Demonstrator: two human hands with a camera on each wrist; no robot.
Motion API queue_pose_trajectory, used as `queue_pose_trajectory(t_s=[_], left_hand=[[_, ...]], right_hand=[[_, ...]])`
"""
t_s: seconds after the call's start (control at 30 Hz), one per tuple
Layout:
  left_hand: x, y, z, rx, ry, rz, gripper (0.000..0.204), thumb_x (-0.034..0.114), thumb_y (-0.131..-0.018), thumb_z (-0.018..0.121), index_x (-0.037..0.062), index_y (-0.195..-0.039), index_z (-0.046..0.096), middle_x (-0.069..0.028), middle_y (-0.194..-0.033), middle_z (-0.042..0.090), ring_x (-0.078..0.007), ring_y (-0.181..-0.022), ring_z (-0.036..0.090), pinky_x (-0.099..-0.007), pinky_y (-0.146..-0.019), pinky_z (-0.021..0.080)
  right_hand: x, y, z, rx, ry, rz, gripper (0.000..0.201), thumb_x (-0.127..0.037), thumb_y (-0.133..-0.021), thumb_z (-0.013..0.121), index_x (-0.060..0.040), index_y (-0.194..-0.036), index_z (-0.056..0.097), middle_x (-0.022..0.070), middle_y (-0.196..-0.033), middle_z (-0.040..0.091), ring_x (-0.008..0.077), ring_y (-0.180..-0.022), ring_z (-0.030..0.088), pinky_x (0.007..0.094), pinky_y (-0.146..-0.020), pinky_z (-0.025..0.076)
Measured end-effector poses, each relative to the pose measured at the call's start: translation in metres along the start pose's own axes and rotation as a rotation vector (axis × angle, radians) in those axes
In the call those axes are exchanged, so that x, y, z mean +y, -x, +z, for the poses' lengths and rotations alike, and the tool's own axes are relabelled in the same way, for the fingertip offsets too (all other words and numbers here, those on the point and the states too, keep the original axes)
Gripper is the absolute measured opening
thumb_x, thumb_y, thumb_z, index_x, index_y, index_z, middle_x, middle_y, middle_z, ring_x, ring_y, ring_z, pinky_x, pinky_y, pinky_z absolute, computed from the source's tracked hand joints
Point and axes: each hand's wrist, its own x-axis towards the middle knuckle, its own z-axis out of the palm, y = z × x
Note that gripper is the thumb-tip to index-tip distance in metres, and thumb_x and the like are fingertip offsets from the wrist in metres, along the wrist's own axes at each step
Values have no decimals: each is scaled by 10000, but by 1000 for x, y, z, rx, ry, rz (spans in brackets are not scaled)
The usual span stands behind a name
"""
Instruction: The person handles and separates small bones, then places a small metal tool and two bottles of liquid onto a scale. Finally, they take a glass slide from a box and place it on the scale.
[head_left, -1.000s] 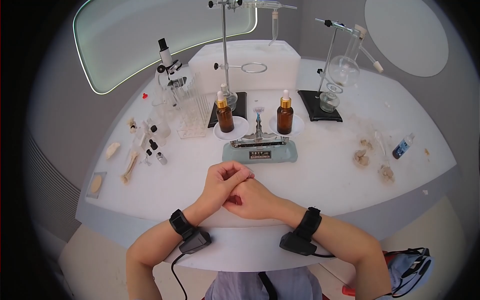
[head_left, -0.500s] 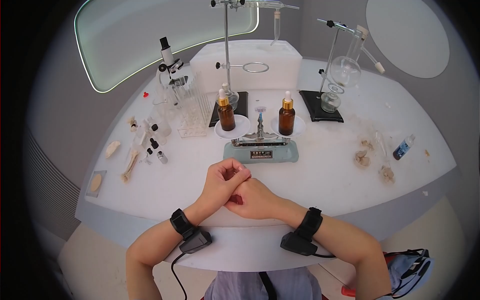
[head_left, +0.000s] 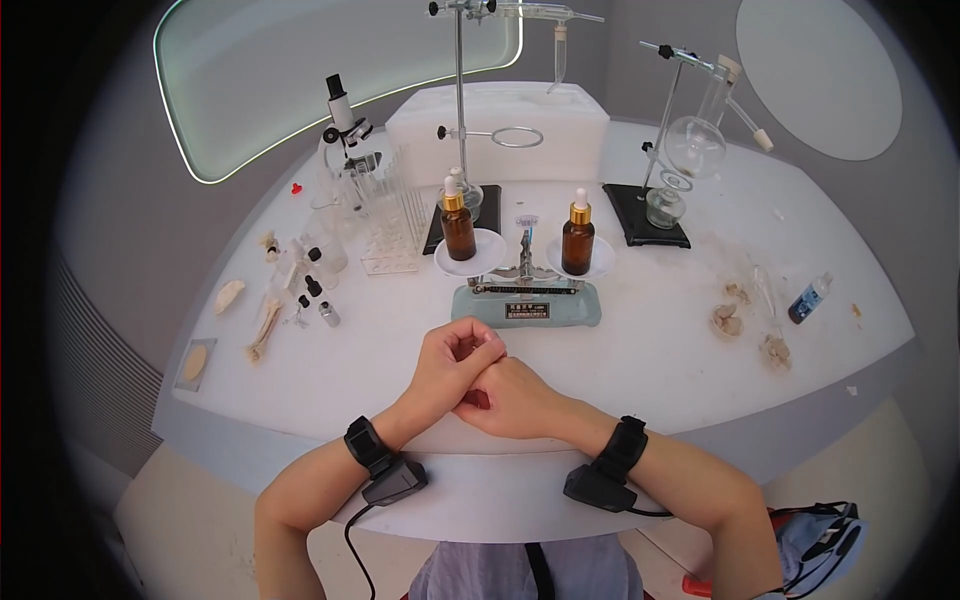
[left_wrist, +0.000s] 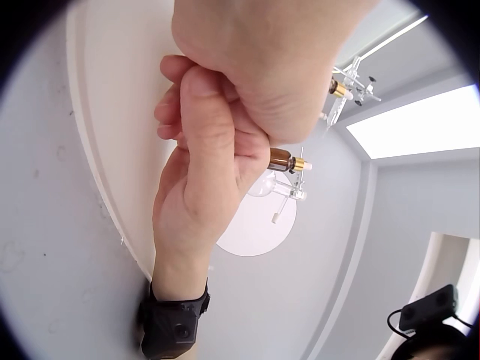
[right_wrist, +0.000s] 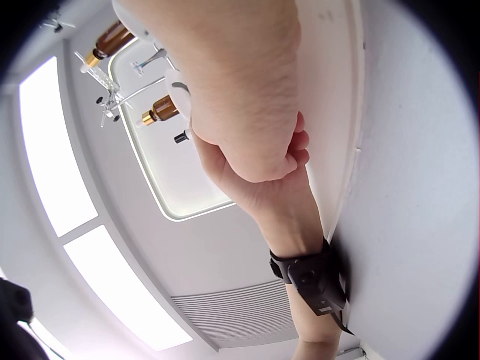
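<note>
Just in front of a blue-green pan balance [head_left: 570,306], the left hand [head_left: 450,370] and right hand [head_left: 520,398] are clasped together above the table. The left hand's curled fingers and thumb lie against the right hand, whose own fingers are partly hidden. In the left wrist view the right hand [left_wrist: 206,161] shows its thumb bent against the left hand [left_wrist: 259,71]. The right wrist view shows fingertips bunched beneath the near palm. Brown dropper bottles with gold collars stand upright on the balance's white pans, one left [head_left: 459,234], one right [head_left: 577,242].
Behind the balance are an iron stand [head_left: 460,90], a white block [head_left: 570,120] and a test-tube rack [head_left: 390,262]. A microscope [head_left: 343,115] and small vials [head_left: 329,315] lie left. On the right are a flask stand [head_left: 650,220], brownish lumps [head_left: 727,320] and a blue-labelled bottle [head_left: 809,299].
The head view has shifted slightly, so the table items sit a little further right in the picture. The clasped hands keep the same pose.
</note>
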Motion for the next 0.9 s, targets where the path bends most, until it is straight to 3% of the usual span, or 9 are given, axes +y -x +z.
queue_pose_trajectory(t_s=[0.33,0.6,0.9], left_hand=[[-1,1,-1,-3,-5,2,128,123,-931,660,19,-887,600,-32,-841,662,-65,-746,608,-213,-676,499],[6,2,-1,-31,-72,-43,129,139,-957,613,13,-929,627,-72,-950,690,-112,-882,639,-270,-798,524],[3,1,-1,-42,-73,-30,165,158,-968,605,-1,-945,642,-75,-971,689,-115,-902,635,-276,-818,521]], right_hand=[[1,0,2,44,-19,-38,132,-106,-791,707,-7,-871,673,109,-715,658,262,-650,636,372,-611,494],[-1,-1,1,31,-7,-40,145,-108,-786,712,-1,-872,666,103,-698,652,250,-618,620,367,-578,475],[-1,0,1,25,-3,-31,147,-112,-784,714,1,-864,665,101,-694,651,250,-614,620,369,-576,473]])
